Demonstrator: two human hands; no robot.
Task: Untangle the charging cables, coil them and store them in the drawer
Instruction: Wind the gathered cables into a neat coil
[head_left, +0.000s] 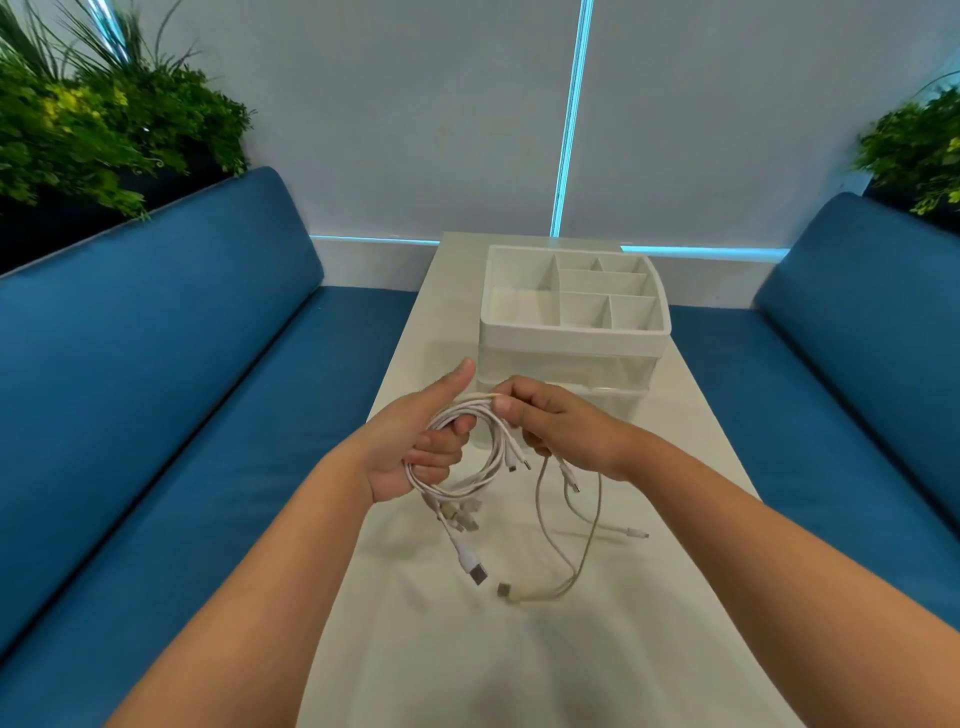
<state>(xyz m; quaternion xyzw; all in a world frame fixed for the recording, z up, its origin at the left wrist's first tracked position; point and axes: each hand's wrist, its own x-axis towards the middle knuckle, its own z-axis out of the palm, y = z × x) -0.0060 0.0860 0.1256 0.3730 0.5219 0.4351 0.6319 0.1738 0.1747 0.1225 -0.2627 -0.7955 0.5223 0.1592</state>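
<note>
Item: charging cables (470, 470), white, several, held in the air above the desk (519, 649), in front of the organiser. Part-coiled; loops gathered, plugs hanging loose below.

Loose strand: one greyer cable (576, 551) trails down from the right side, its plug end near the desk surface; a small white plug (636, 533) lies beside it.

Left hand (415, 447): fingers curled through the loops and gripping them, thumb raised. The coil hangs from this hand.

Right hand (550, 421): fingertips pinching a strand at the top of the coil, just beside the left thumb.

Step in hand, as judged: winding a strand onto the coil. To do it well, keep the left grip fixed as the anchor, feed each turn at the same loop size, and free the greyer cable first so it is not wound in with the rest.

Storage: white organiser (574, 332), compartment tray on top, clear drawer (563, 374) beneath, apparently closed; directly behind the hands.

Surroundings: blue benches (156, 389) on both sides; green plants (78, 119) in the far corners.
</note>
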